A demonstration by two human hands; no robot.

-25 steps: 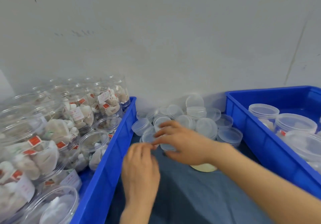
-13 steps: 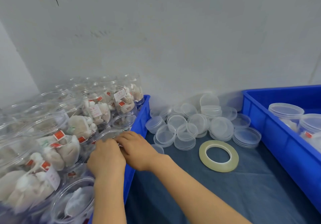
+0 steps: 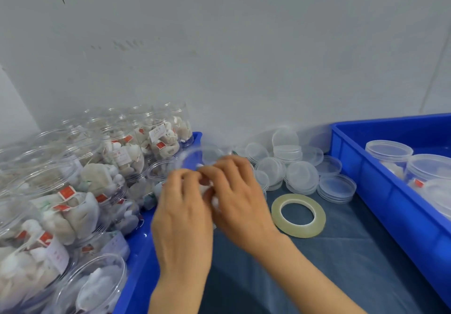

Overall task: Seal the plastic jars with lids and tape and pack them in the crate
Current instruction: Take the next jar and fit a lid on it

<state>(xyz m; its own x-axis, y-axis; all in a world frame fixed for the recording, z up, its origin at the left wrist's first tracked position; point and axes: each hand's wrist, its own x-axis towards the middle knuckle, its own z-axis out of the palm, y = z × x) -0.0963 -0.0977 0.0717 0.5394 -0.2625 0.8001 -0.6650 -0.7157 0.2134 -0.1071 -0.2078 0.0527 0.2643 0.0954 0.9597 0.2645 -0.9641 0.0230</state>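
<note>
At far left, left crate (image 3: 136, 265) packed with open filled jars (image 3: 73, 206). Centre: left hand (image 3: 181, 218) and right hand (image 3: 240, 201) together clasp one clear jar (image 3: 202, 159), lifted and tilted, above the crate's right rim. Loose lids (image 3: 301, 177) heaped by wall; tape roll (image 3: 298, 215) flat on cloth (image 3: 341, 265). Right crate (image 3: 390, 191) holds lidded jars (image 3: 388, 151).

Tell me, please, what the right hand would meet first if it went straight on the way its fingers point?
Probably the left hand: the right hand points left, its fingers already against it around a clear jar. Beyond lie the open jars, though depth is unclear.
</note>
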